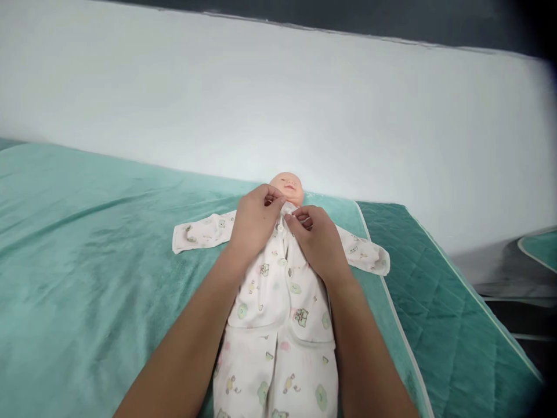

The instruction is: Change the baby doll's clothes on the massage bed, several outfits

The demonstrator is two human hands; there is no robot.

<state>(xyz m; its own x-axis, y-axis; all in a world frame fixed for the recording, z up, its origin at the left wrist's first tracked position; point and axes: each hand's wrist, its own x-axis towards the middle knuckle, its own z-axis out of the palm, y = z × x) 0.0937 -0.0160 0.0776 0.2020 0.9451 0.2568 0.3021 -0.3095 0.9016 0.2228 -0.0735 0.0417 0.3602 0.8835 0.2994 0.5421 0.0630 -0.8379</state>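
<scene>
A baby doll (pixel 289 182) lies on its back, dressed in a white printed jacket (pixel 261 290) with long sleeves spread to both sides. Matching printed trousers (pixel 300 383) cover its legs. My left hand (pixel 256 215) pinches the jacket's collar just below the doll's chin. On the other side of the front opening, my right hand (pixel 317 232) has its thumb and finger closed on the jacket edge near the neck. A white button (pixel 281 228) shows between the hands, and another button (pixel 282 262) sits lower on the front, where the two edges lie apart.
The doll rests on a light green blanket (pixel 108 261) with a pale edging. Under it at the right is a darker green quilted mat (pixel 435 302). A white wall (pixel 261 104) rises behind the doll's head. Part of another green surface (pixel 542 249) shows at the far right.
</scene>
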